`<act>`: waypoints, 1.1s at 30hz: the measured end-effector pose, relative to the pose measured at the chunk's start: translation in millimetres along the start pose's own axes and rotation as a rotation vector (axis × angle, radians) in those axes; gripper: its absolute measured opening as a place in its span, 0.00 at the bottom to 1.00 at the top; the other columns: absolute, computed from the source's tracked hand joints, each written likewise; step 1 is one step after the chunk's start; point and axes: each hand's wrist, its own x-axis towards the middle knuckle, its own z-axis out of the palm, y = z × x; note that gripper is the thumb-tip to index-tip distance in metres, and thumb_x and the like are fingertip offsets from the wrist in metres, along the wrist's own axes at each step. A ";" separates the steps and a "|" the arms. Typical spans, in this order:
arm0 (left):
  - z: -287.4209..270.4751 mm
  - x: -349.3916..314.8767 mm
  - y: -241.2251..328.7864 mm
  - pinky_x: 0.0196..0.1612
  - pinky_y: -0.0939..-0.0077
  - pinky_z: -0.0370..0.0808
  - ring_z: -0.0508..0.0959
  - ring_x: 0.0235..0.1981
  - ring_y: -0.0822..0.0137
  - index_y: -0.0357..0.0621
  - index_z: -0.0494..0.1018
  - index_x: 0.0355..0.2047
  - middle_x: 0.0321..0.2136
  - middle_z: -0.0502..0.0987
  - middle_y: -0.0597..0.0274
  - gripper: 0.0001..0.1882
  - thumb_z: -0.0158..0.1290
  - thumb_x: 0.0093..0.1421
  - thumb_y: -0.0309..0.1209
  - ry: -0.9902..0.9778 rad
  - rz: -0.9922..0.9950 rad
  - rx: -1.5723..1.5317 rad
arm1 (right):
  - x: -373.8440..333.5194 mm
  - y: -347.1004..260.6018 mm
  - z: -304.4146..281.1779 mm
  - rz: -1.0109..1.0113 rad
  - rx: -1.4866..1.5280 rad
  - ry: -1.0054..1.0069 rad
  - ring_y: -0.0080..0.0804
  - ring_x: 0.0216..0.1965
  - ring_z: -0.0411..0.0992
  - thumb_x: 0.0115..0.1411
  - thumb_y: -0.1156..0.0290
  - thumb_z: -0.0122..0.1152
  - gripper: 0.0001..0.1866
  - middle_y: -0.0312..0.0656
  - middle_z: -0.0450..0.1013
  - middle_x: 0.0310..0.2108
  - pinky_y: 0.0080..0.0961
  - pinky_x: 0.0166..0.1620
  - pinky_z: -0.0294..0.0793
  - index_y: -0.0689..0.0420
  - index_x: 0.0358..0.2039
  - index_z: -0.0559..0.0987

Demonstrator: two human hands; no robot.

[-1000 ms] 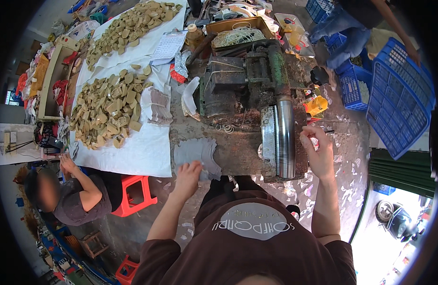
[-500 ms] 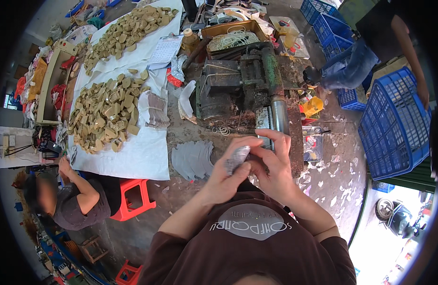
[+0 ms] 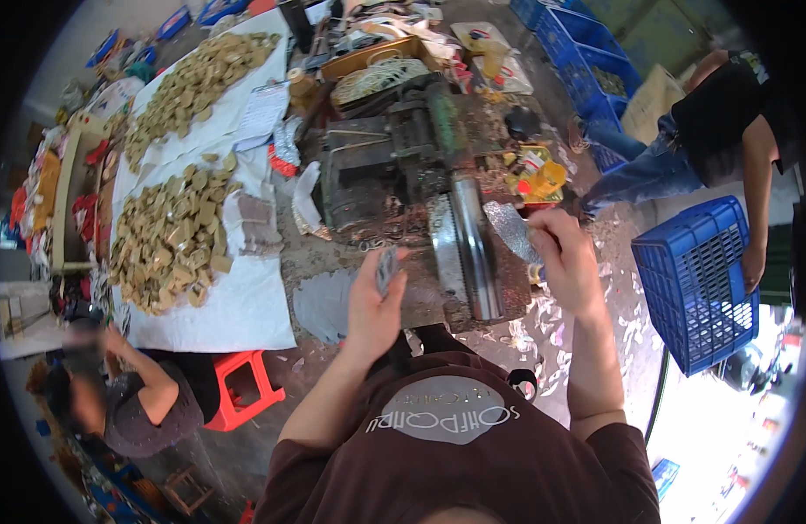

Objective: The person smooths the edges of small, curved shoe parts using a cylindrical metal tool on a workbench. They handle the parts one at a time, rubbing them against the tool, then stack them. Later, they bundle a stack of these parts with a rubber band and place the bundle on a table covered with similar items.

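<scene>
My left hand (image 3: 374,307) is closed around a small bundle of thin silvery-grey pieces (image 3: 386,271), held upright at the front of the machine. To the right, my right hand (image 3: 567,262) pinches one flat, curved, glittery silver piece (image 3: 509,229) by its edge. Between the two hands is the machine's shiny metal roller (image 3: 477,258), with a worn metal plate (image 3: 446,249) along its left side. The silver piece is just right of the roller and looks apart from it. Flat grey cut pieces (image 3: 324,306) lie on the bench by my left hand.
Heaps of tan blocks (image 3: 172,236) cover white sheeting at left, beside a stack of grey pieces (image 3: 253,223). A seated person (image 3: 132,393) is at lower left near a red stool (image 3: 246,389). At right, another person's hand touches a blue crate (image 3: 695,284). Scraps litter the floor.
My hands have moved apart: the left keeps the bundle, while the right has swung right with a single silver piece. The view has shifted, uncovering the roller. The person at right has moved.
</scene>
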 end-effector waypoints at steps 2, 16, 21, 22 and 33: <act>-4.2 -1.5 0.6 0.50 0.70 0.64 0.69 0.46 0.56 0.39 0.65 0.46 0.43 0.68 0.52 0.17 0.48 0.54 0.19 -0.116 0.091 0.255 | 2.9 29.6 -9.9 0.043 -0.097 -0.138 0.44 0.31 0.70 0.54 0.76 0.53 0.03 0.44 0.73 0.28 0.34 0.40 0.66 0.58 0.31 0.72; -3.3 -4.7 -1.6 0.55 0.67 0.62 0.64 0.52 0.50 0.41 0.68 0.45 0.47 0.64 0.51 0.21 0.49 0.49 0.15 -0.130 0.219 0.351 | -6.3 39.1 25.6 0.149 0.127 -0.046 0.33 0.30 0.71 0.50 0.77 0.60 0.11 0.41 0.72 0.28 0.28 0.38 0.67 0.60 0.36 0.76; -91.4 -12.5 -47.7 0.53 0.66 0.62 0.66 0.50 0.51 0.39 0.69 0.43 0.45 0.66 0.51 0.22 0.49 0.45 0.14 0.183 0.217 0.617 | -12.5 48.2 24.5 0.175 0.173 0.056 0.24 0.32 0.69 0.55 0.77 0.58 0.14 0.38 0.72 0.29 0.22 0.39 0.69 0.62 0.43 0.73; -106.1 -18.3 -55.8 0.52 0.65 0.62 0.66 0.50 0.51 0.39 0.69 0.43 0.45 0.66 0.52 0.23 0.49 0.43 0.14 0.201 0.202 0.721 | -12.2 47.5 25.6 0.184 0.176 0.058 0.24 0.32 0.69 0.55 0.77 0.58 0.14 0.38 0.72 0.29 0.22 0.39 0.69 0.62 0.43 0.73; -120.2 -60.7 -118.0 0.45 0.59 0.66 0.70 0.44 0.54 0.44 0.73 0.38 0.44 0.69 0.55 0.17 0.52 0.45 0.20 -0.318 -0.029 1.241 | -9.0 38.6 34.2 0.188 0.208 0.036 0.25 0.33 0.70 0.57 0.76 0.56 0.12 0.39 0.72 0.30 0.22 0.41 0.69 0.62 0.42 0.73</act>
